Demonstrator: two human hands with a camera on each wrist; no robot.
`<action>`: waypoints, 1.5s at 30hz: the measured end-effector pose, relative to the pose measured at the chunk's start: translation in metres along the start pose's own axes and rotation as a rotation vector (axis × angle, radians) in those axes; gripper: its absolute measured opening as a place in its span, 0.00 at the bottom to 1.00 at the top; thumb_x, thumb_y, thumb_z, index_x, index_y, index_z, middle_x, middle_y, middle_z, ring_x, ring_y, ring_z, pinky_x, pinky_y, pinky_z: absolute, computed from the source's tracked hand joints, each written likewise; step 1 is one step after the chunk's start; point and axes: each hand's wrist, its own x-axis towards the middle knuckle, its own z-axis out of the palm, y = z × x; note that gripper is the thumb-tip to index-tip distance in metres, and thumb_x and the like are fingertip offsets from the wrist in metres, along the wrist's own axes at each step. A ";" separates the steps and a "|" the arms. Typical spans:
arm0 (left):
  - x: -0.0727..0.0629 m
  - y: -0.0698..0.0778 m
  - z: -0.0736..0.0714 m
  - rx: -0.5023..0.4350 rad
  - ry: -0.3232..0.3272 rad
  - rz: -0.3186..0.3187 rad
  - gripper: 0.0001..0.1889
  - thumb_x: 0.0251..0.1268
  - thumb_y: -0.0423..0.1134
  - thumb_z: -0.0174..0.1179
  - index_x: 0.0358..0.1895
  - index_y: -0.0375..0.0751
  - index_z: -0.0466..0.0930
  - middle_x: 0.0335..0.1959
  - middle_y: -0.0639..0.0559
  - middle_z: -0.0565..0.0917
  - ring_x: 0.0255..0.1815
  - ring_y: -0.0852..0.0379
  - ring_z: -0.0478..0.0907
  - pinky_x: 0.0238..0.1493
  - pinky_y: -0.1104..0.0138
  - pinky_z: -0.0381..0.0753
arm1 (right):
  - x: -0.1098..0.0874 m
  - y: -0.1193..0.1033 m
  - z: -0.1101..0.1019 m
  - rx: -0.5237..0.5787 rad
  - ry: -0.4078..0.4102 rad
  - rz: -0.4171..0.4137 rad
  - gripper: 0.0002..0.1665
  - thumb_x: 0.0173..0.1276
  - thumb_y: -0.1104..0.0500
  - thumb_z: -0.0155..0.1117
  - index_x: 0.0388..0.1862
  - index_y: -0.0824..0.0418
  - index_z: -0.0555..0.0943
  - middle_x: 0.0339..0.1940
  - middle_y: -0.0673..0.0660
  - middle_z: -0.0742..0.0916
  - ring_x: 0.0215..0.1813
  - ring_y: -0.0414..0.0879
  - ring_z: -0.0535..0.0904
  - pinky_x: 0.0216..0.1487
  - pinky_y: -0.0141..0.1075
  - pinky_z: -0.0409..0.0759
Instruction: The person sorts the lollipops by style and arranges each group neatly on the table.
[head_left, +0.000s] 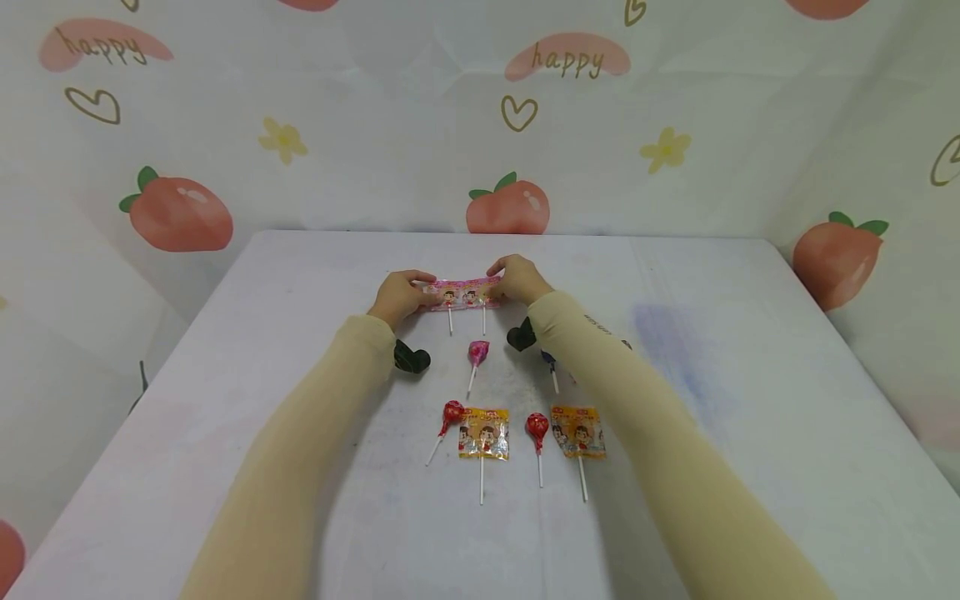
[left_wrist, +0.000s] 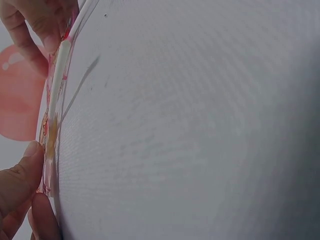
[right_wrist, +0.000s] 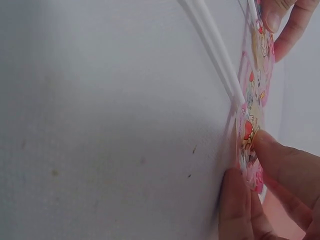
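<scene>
Two flat lollipops in pink printed wrappers lie side by side near the back of the table, the left pink-wrapped lollipop (head_left: 449,297) and the right pink-wrapped lollipop (head_left: 472,297), white sticks toward me. My left hand (head_left: 399,297) pinches the outer end of the left wrapper (left_wrist: 48,172) between thumb and fingers. At the opposite end, my right hand (head_left: 522,280) pinches the right wrapper (right_wrist: 250,135) the same way. In both wrist views the wrappers stand close along the table surface. My fingers cover the outer edges.
Nearer me lie a pink ball lollipop (head_left: 478,352), a dark blue one (head_left: 548,357) partly behind my right sleeve, two red ball lollipops (head_left: 453,412) and two orange-wrapped lollipops (head_left: 483,433). The white table (head_left: 262,500) meets a fruit-printed backdrop (head_left: 375,150).
</scene>
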 end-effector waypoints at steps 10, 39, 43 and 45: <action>0.001 0.000 0.000 0.005 -0.004 0.005 0.24 0.59 0.41 0.69 0.60 0.46 0.79 0.32 0.51 0.74 0.28 0.60 0.69 0.32 0.70 0.68 | 0.000 0.000 0.001 -0.060 0.009 -0.018 0.23 0.64 0.59 0.69 0.58 0.60 0.80 0.60 0.60 0.79 0.40 0.44 0.72 0.48 0.33 0.70; -0.001 -0.002 0.001 0.018 0.005 0.014 0.24 0.59 0.41 0.69 0.60 0.45 0.79 0.30 0.52 0.74 0.24 0.61 0.69 0.33 0.69 0.67 | -0.006 -0.003 -0.009 0.050 -0.049 0.010 0.25 0.67 0.58 0.65 0.63 0.57 0.75 0.47 0.58 0.79 0.32 0.43 0.72 0.41 0.31 0.71; -0.001 -0.002 0.002 0.034 0.012 0.024 0.23 0.59 0.42 0.69 0.59 0.46 0.79 0.30 0.51 0.74 0.27 0.59 0.68 0.35 0.68 0.66 | -0.011 -0.008 -0.022 0.227 -0.083 -0.008 0.26 0.70 0.58 0.62 0.66 0.60 0.72 0.55 0.59 0.77 0.42 0.48 0.74 0.51 0.36 0.77; -0.002 -0.002 0.002 0.038 0.015 0.026 0.23 0.59 0.42 0.69 0.59 0.46 0.79 0.31 0.51 0.73 0.29 0.57 0.68 0.36 0.68 0.65 | -0.015 -0.010 -0.031 0.332 -0.105 -0.024 0.27 0.71 0.59 0.61 0.68 0.62 0.70 0.59 0.61 0.76 0.51 0.53 0.76 0.58 0.39 0.76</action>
